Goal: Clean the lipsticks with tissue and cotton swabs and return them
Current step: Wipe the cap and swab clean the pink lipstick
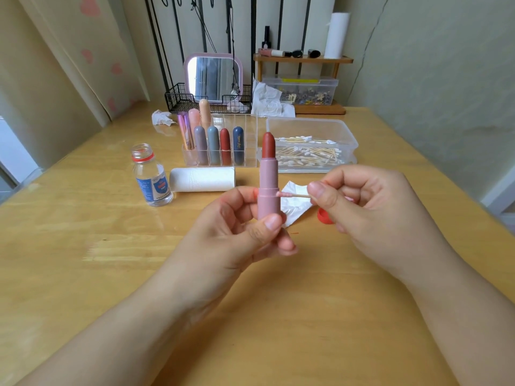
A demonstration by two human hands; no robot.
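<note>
My forearms run off the bottom edge. My right hand (370,207) hides most of a red cap (323,215) and part of a tissue (294,201). My left hand (245,232) grips a pink lipstick (268,185) upright above the table (83,246), bullet exposed. The right hand pinches a cotton swab (292,195), its pink-stained tip touching the lipstick's collar.
</note>
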